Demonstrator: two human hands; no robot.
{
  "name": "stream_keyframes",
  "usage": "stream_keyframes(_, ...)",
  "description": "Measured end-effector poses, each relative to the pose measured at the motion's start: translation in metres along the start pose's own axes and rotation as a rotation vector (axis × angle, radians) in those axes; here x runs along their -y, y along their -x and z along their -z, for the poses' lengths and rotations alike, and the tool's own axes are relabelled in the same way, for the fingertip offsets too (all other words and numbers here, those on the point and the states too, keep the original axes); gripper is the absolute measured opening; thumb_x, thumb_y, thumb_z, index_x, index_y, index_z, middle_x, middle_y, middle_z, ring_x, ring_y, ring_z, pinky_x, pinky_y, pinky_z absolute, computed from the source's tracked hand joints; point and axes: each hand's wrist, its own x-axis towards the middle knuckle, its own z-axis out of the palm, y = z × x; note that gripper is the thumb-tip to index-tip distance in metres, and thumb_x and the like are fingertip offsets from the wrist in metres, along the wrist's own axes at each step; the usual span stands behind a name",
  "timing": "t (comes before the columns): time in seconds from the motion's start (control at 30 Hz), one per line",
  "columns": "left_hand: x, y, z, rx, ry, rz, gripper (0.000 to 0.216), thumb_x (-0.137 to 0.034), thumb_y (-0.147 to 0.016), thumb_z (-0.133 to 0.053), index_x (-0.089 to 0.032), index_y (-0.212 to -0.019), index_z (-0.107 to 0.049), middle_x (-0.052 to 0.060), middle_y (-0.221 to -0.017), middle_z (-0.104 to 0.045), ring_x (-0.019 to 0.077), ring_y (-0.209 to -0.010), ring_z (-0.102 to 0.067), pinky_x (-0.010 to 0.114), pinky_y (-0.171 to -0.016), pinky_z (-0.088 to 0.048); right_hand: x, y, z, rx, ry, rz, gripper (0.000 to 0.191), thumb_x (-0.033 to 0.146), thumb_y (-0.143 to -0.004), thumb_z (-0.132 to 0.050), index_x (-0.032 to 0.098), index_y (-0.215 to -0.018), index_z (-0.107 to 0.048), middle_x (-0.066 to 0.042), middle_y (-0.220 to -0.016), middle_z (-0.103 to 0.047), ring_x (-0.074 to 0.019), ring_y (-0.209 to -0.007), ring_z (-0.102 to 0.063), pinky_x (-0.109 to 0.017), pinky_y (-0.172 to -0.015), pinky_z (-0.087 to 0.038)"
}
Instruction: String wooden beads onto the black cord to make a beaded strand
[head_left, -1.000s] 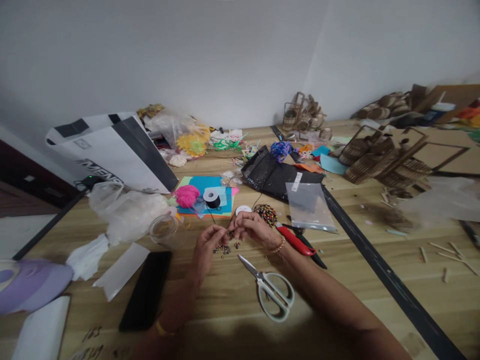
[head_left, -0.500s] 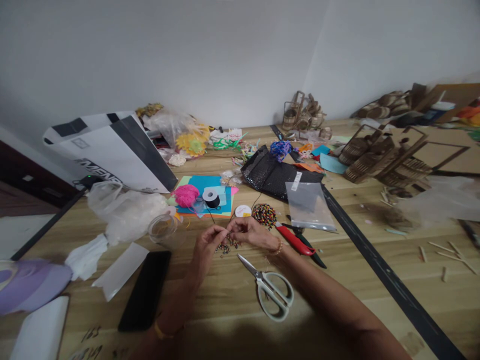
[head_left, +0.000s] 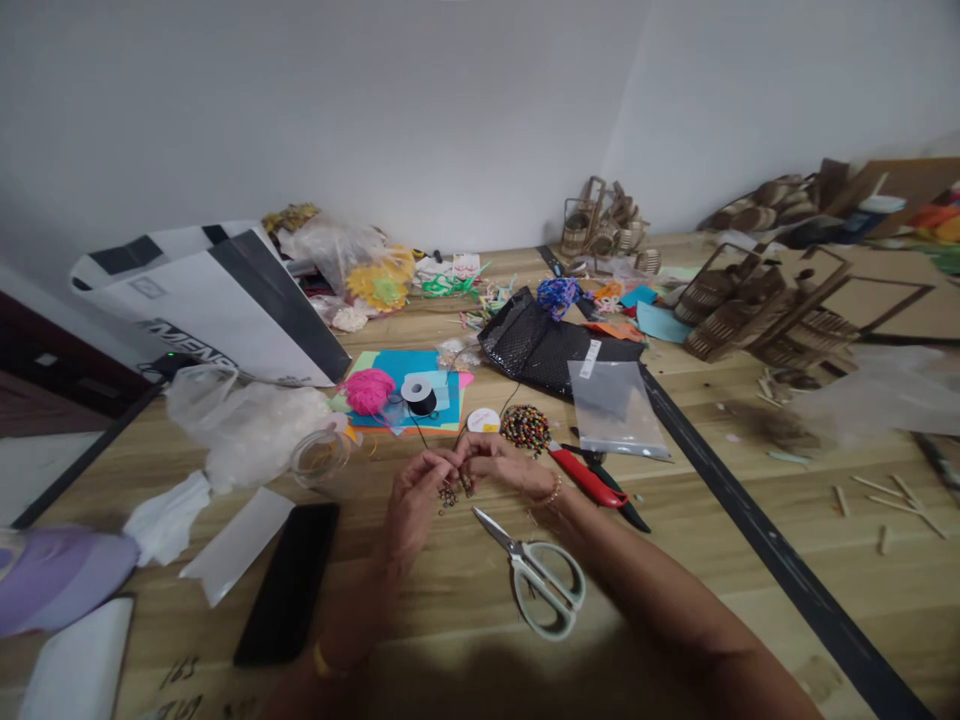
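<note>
Above the tabletop, my left hand and my right hand meet with thumbs and fingertips pinched together. A thin black cord runs down to them from the direction of a spool of black cord. Both pinches appear to be on this cord; its end between the fingertips is too small to make out. Just under the fingers lie small dark beads, partly hidden by the hands. A heap of multicoloured beads lies beyond my right hand, beside a round white label or lid.
White-handled scissors lie before my right hand, with red-handled pliers or cutters further right. A black phone is at the left. Pink yarn rests on coloured paper. Behind are a black bubble mailer and a clear bag.
My hands stay pinched close together, with the fingers shifting slightly over the small beads. The whole view has slid a little, so things appear slightly further left.
</note>
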Motion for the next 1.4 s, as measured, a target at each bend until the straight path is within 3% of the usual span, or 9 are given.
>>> stream_keyframes(0.33,-0.006,0.004,-0.003,0.026,-0.113,-0.063,0.018,-0.031,-0.071,-0.068,-0.017,-0.060,-0.062,0.003,-0.073,-0.062,0.0155,-0.069,-0.054,0.029,-0.068,-0.045,0.005,0.004,-0.005,-0.026,0.047,0.020,0.009,0.020,-0.070,-0.065,0.017,-0.072,-0.056,0.002,-0.063,-0.059,-0.0099,-0.053,-0.054,-0.021,-0.052,-0.043)
stream_keyframes(0.57,-0.017,0.014,-0.003,0.120,-0.651,-0.415,0.011,-0.024,-0.079,-0.064,-0.020,-0.071,-0.070,0.009,-0.100,-0.063,0.0237,-0.095,-0.058,0.036,-0.089,-0.043,0.016,0.005,-0.003,-0.078,0.098,0.155,0.031,0.041,-0.077,-0.069,0.014,-0.083,-0.056,0.002,-0.071,-0.054,-0.0093,-0.064,-0.049,-0.021,-0.061,-0.039)
stream_keyframes(0.7,-0.023,0.011,0.001,0.027,-0.661,-0.460,0.017,-0.025,-0.085,-0.055,-0.020,-0.077,-0.070,0.009,-0.099,-0.063,0.0239,-0.097,-0.058,0.035,-0.090,-0.043,0.021,0.007,0.005,-0.056,0.046,0.153,0.030,0.041,-0.077,-0.071,0.015,-0.081,-0.057,0.000,-0.078,-0.056,-0.0109,-0.071,-0.053,-0.024,-0.071,-0.041)
stream_keyframes(0.83,-0.029,-0.002,0.009,-0.036,-0.599,-0.373,0.020,-0.028,-0.083,-0.059,-0.021,-0.099,-0.069,0.009,-0.111,-0.064,0.0253,-0.109,-0.055,0.037,-0.098,-0.039,0.025,0.011,0.009,0.004,-0.022,0.140,0.028,0.039,-0.077,-0.071,0.016,-0.083,-0.057,-0.001,-0.079,-0.057,-0.0133,-0.076,-0.058,-0.026,-0.075,-0.044)
stream_keyframes(0.93,-0.029,-0.009,0.012,0.129,-0.588,-0.165,0.032,-0.028,-0.074,-0.068,-0.021,-0.106,-0.068,0.009,-0.110,-0.068,0.0258,-0.106,-0.059,0.037,-0.096,-0.041,0.028,0.014,0.009,0.058,-0.022,0.154,0.026,0.036,-0.076,-0.072,0.015,-0.081,-0.058,-0.003,-0.080,-0.059,-0.0145,-0.078,-0.059,-0.026,-0.072,-0.045)
stream_keyframes(1.07,-0.026,-0.012,0.013,0.325,-0.482,0.036,0.016,-0.029,-0.072,-0.068,-0.016,-0.081,-0.071,0.006,-0.080,-0.072,0.0189,-0.072,-0.064,0.028,-0.068,-0.047,0.029,0.014,0.008,0.063,-0.050,0.167,0.025,0.034,-0.073,-0.074,0.015,-0.079,-0.059,-0.003,-0.079,-0.059,-0.0143,-0.073,-0.059,-0.027,-0.072,-0.046)
stream_keyframes(1.13,-0.026,-0.012,0.013,0.303,-0.451,0.046,0.015,-0.031,-0.071,-0.070,-0.016,-0.071,-0.068,0.003,-0.068,-0.069,0.0153,-0.061,-0.059,0.025,-0.059,-0.044,0.029,0.012,0.008,0.023,-0.088,0.134,0.027,0.035,-0.072,-0.075,0.015,-0.078,-0.058,-0.002,-0.076,-0.059,-0.0143,-0.070,-0.059,-0.028,-0.071,-0.047)
stream_keyframes(1.23,-0.026,-0.012,0.015,0.243,-0.364,0.039,0.017,-0.032,-0.072,-0.070,-0.016,-0.067,-0.066,0.001,-0.063,-0.065,0.0142,-0.061,-0.057,0.025,-0.062,-0.043,0.028,0.009,0.006,-0.017,-0.129,0.054,0.030,0.040,-0.074,-0.072,0.015,-0.084,-0.059,-0.002,-0.077,-0.060,-0.0146,-0.069,-0.060,-0.029,-0.070,-0.048)
stream_keyframes(1.4,-0.018,-0.009,0.017,0.182,0.076,0.194,0.021,-0.033,-0.067,-0.074,-0.016,-0.066,-0.062,0.000,-0.061,-0.060,0.0125,-0.059,-0.056,0.025,-0.062,-0.044,0.028,0.013,0.000,0.035,-0.028,-0.059,0.040,0.048,-0.078,-0.067,0.015,-0.100,-0.061,-0.005,-0.091,-0.062,-0.0136,-0.075,-0.060,-0.027,-0.069,-0.050)
